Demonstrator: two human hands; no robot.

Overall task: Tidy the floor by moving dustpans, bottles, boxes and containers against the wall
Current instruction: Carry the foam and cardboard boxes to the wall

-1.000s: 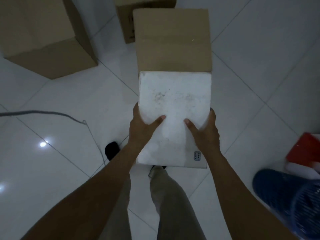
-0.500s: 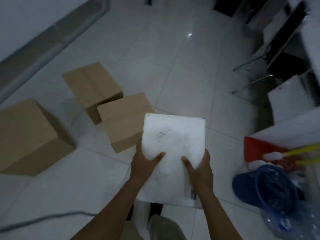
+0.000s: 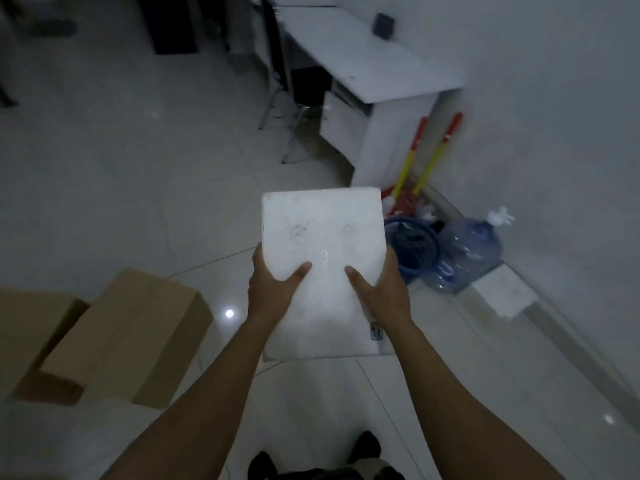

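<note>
Where the white box (image 3: 322, 244) is: off the floor (image 3: 121, 168), carried level, closed, contents unseen.
Left grip (image 3: 273, 289): holding the box's left edge, thumb on top.
Right grip (image 3: 381, 292): holding the right edge, thumb on top.
Blue basket (image 3: 414, 270): by the wall (image 3: 554, 133), something dark inside, water bottle (image 3: 471, 251) just beside it.
Cardboard boxes (image 3: 131, 334): closed, on the floor at left.
Counter (image 3: 363, 64): red dustpans (image 3: 403, 204), handles leaning beside its end.

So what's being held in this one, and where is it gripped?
A white box: the left hand grips its left side, the right hand its right side, both thumbs lying on the top face.
</note>
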